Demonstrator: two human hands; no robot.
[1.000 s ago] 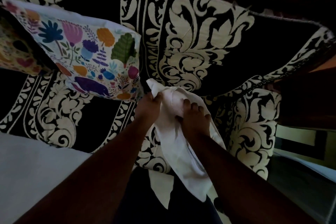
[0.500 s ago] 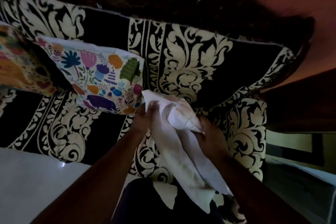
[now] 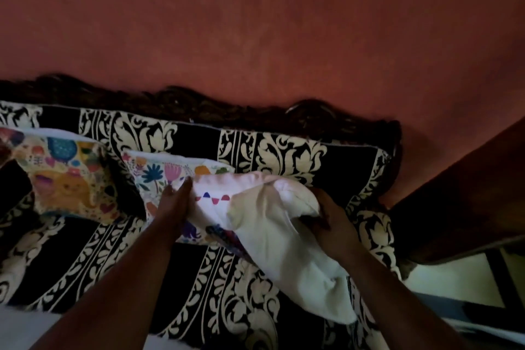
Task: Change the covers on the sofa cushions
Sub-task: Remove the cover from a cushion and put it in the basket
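Note:
A white cushion cover [image 3: 278, 236], turned mostly inside out with a row of small coloured flags showing, hangs between my hands above the sofa seat. My left hand [image 3: 174, 204] holds its left edge with long straight fingers against the cloth. My right hand [image 3: 329, 219] grips the bunched right side, fingers curled into the fabric. Behind the cover a flower-print cushion [image 3: 159, 176] leans on the sofa back. Further left lies a second cushion [image 3: 65, 182] with an orange animal print.
The sofa [image 3: 284, 156] is draped in black cloth with cream leaf patterns, its dark carved wooden back against a red-brown wall [image 3: 255, 23]. A dark wooden piece [image 3: 460, 202] stands to the right. A pale surface [image 3: 17, 329] shows at bottom left.
The camera has tilted up, bringing the wall into view. My hands have spread the cover wider apart and lifted it, and its printed flags now show.

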